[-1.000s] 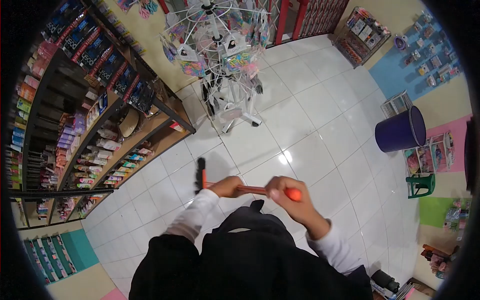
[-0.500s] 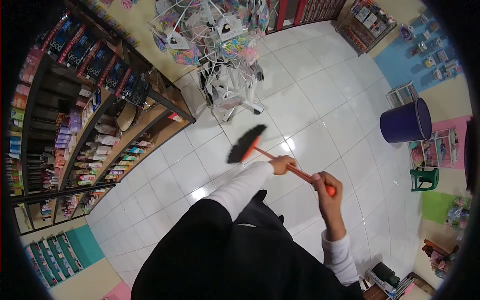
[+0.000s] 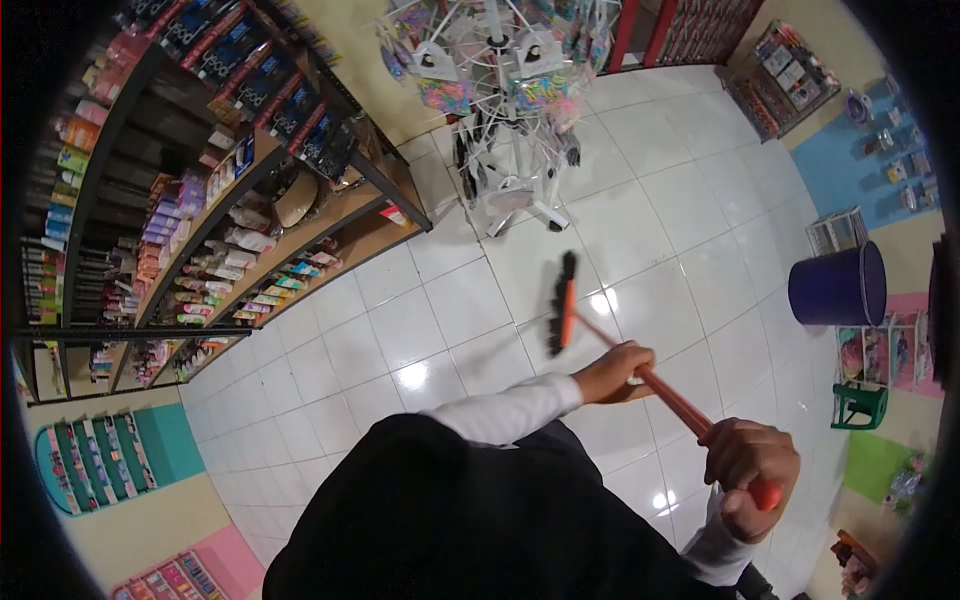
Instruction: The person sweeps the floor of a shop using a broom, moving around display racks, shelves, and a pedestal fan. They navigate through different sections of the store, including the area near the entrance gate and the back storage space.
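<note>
A broom with an orange-red handle (image 3: 672, 402) and a head of dark bristles (image 3: 561, 305) reaches out over the white tiled floor (image 3: 440, 310). My left hand (image 3: 614, 374) is wrapped round the handle partway down, on the side toward the bristles. Near the handle's rounded end, my right hand (image 3: 750, 466) grips it, and the orange tip pokes out past the fingers. The broom head appears edge-on, low over the tiles in front of me.
Shelves (image 3: 330, 215) packed with bottles and boxes run along the left. A white wheeled display rack (image 3: 515, 190) with hanging packets stands ahead. To the right are a dark blue bin (image 3: 835, 284), a green stool (image 3: 858, 407) and a small merchandise stand (image 3: 780, 80).
Both hands have shifted right with the broom, the right one also lower in view. The broom head has swung right and turned more upright. The whole view has shifted somewhat.
</note>
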### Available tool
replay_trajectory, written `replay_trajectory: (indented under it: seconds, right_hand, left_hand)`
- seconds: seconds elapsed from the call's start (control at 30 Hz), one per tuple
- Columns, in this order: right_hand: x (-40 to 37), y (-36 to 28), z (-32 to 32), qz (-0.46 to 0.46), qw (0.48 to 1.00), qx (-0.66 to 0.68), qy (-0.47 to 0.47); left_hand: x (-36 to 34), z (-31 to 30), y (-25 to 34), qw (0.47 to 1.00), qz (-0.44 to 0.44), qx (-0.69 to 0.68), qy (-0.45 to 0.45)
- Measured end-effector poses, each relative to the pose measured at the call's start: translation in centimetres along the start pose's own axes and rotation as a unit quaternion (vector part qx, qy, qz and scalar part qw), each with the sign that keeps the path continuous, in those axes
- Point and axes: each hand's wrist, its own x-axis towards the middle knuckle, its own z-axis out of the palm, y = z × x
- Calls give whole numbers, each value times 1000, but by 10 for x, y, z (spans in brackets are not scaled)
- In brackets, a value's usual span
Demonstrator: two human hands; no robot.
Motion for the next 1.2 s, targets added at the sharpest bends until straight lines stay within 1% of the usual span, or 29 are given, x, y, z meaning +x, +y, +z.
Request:
replay_trajectory:
  seconds: [0.07,0.1,0.13,0.17,0.2,0.23,0.27,0.3,0.33,0.37,0.43,0.5,0.53,0.6,0.63,0.67,0.7,0.73,0.77,0.8,0.83,0.87,0.9,0.93,1.0,1.03,1.1,1.17,1.2]
  right_hand:
    - [15,8,13,29,997,78,1]
    - [25,16,18,45,992,116,3]
    - [38,29,19,99,987,99,-78]
    - [48,52,31,112,977,127,-133]
    - [57,77,47,91,970,139,-176]
    - [59,104,67,80,973,120,-180]
    - [60,131,87,69,975,100,-185]
    - [60,154,107,88,976,88,-178]
    - [57,178,126,106,977,76,-170]
    - [50,203,140,96,978,92,-162]
    - [40,238,155,65,979,71,-178]
    - [29,253,149,54,986,31,-156]
    - [24,256,141,51,988,10,-144]
    - [21,239,109,108,991,61,-41]
    - [21,231,84,110,992,44,-45]
    - [27,204,65,142,989,-14,-41]
    - [30,182,47,157,986,-36,-50]
    - [31,160,37,179,982,-56,-25]
    - [31,144,28,179,980,-78,-31]
    - [30,131,17,178,978,-101,-36]
    - [27,121,9,177,976,-123,-39]
    - [24,114,4,183,973,-137,-35]
    - [21,111,-1,164,970,-163,-73]
    - [19,109,-7,147,965,-189,-111]
    - [16,94,-9,145,943,-248,-166]
    - [9,92,-8,129,941,-245,-193]
    - [-5,80,-6,86,947,-238,-198]
    - [-23,54,-14,74,947,-241,-198]
    - [-33,39,-18,68,947,-244,-198]
  left_hand:
    - [-32,-31,4,998,-21,51,23]
    - [-48,-52,2,994,-89,68,11]
    - [-70,-64,-12,989,-65,106,84]
    - [-90,-79,-30,978,-112,149,96]
    - [-111,-99,-44,963,-109,210,126]
    - [-136,-115,-64,931,-167,304,116]
    - [-156,-133,-76,925,-147,326,128]
    - [-174,-150,-92,918,-190,331,112]
    - [-184,-163,-101,898,-241,357,91]
    - [-195,-175,-122,880,-309,359,29]
    - [-204,-176,-158,852,-376,363,12]
    - [-193,-161,-192,850,-389,356,14]
    - [-181,-147,-206,860,-377,341,38]
    - [-140,-120,-212,903,-284,314,78]
    - [-113,-108,-199,931,-230,269,92]
    - [-93,-90,-200,951,-208,209,92]
    - [-72,-72,-191,967,-175,168,84]
    - [-53,-53,-190,982,-137,119,58]
    - [-35,-37,-181,989,-119,85,33]
    - [-19,-21,-175,997,-65,49,18]
    - [-2,-5,-161,998,-43,1,34]
    - [11,9,-151,995,-47,-75,36]
    - [21,23,-144,986,-53,-151,35]
    - [28,33,-143,996,-81,-43,12]
    - [36,61,-155,980,-117,-152,61]
    - [38,73,-159,966,-136,-205,83]
    - [41,96,-157,970,-106,-188,111]
    - [40,87,-86,996,-51,-7,72]
    - [39,89,-63,999,-20,-4,50]
